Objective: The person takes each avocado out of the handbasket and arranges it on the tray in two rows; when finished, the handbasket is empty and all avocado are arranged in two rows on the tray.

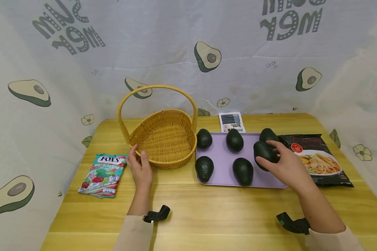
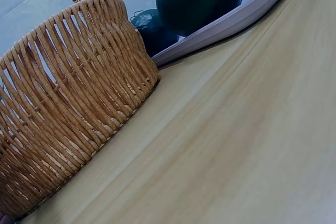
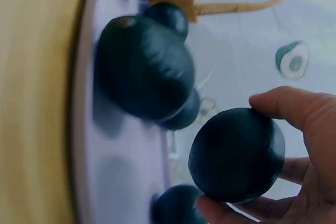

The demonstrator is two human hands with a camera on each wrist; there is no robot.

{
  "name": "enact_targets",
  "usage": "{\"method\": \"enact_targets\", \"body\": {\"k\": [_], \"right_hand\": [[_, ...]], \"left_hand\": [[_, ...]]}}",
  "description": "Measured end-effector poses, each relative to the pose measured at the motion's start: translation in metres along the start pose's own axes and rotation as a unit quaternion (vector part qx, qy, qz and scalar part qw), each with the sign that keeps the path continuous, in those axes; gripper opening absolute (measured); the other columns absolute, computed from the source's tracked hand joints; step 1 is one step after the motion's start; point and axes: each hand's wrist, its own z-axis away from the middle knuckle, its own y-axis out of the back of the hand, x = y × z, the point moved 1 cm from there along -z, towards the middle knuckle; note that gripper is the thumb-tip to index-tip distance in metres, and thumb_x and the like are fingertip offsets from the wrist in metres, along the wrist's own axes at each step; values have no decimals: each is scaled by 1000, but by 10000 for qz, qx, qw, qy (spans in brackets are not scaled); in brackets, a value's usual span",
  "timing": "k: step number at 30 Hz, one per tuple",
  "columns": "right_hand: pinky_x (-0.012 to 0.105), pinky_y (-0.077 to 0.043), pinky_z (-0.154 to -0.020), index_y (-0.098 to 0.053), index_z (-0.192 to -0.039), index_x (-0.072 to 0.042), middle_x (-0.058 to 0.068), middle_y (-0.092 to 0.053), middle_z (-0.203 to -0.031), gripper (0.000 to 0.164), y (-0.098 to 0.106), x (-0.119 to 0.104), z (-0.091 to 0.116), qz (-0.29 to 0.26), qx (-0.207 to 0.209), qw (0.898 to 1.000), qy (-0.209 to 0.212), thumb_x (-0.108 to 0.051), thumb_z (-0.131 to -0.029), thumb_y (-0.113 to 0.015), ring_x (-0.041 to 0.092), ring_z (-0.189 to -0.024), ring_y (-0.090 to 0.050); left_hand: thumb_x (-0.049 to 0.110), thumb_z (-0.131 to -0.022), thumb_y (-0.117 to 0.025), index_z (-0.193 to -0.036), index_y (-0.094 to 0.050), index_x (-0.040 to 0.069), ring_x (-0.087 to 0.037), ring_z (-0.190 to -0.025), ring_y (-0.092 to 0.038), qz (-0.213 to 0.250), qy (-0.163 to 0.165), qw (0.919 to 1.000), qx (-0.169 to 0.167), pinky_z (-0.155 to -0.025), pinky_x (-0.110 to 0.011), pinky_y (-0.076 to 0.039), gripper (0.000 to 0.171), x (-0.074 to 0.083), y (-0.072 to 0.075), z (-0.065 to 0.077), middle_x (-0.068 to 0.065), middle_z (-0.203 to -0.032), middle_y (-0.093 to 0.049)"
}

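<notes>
My right hand (image 1: 287, 164) grips a dark green avocado (image 1: 265, 155) between thumb and fingers. In the right wrist view that avocado (image 3: 236, 156) is raised above the lilac tray (image 3: 123, 150). Several more avocados lie on the tray (image 1: 221, 167), among them one (image 1: 243, 171) at the front and one (image 1: 268, 135) partly behind the held one. At the left, my left hand (image 1: 140, 170) holds the front left rim of a yellow wicker basket (image 1: 163, 141) with a tall arched handle. No avocado shows inside it. The left wrist view shows the basket's woven side (image 2: 73, 87), with the hand almost wholly hidden.
A mint candy bag (image 1: 103, 175) lies left of the basket. On the right, a black noodle packet (image 1: 320, 162) sits against the tray's edge. Behind the tray is a small printed card (image 1: 231, 122). A patterned cloth (image 1: 176, 42) hangs along the back of the wooden table (image 1: 207, 216).
</notes>
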Motion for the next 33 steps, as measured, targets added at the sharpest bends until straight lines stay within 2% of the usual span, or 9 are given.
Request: {"method": "enact_targets", "body": {"k": [8, 14, 17, 26, 33], "right_hand": [[71, -45, -90, -34, -154, 3, 45, -45, -141, 85, -7, 30, 6, 323, -190, 9990, -240, -56, -98, -59, 62, -121, -49], [68, -45, -87, -39, -147, 8, 43, -49, -137, 88, -8, 44, 10, 581, -119, 9970, -491, -59, -95, -61, 59, -117, -51], [66, -46, -85, -42, -144, 9, 43, -52, -133, 88, -8, 49, 12, 721, -82, 9960, -525, -59, -94, -63, 58, -114, -53], [71, -42, -91, -40, -145, 10, 45, -48, -137, 95, -10, 53, 12, 914, -197, 9934, -666, -66, -92, -61, 61, -121, -49], [73, -39, -96, -36, -149, 9, 46, -43, -141, 89, -11, 51, 13, 713, -329, 9957, -492, -56, -95, -63, 64, -125, -43]], "left_hand": [[34, -109, -46, -152, -39, 15, -31, -128, -41, -18, 79, 10000, 26, -107, -50, -36, 48, 1, 1, 0, -15, -153, -27], [33, -108, -47, -151, -40, 15, -28, -126, -41, 74, 115, 9999, 11, -106, -46, -37, 47, 1, 2, 2, -14, -152, -28], [34, -109, -46, -152, -40, 15, -29, -128, -41, 62, 91, 9999, 5, -107, -47, -36, 47, 1, 2, 2, -14, -152, -28], [37, -109, -46, -151, -40, 17, -33, -134, -39, -41, 26, 10000, 43, -112, -54, -34, 47, 1, 3, 3, -15, -155, -26], [35, -109, -45, -152, -38, 12, -34, -133, -39, -71, 37, 10000, 25, -110, -55, -36, 50, 3, 1, 2, -15, -156, -25]]}}
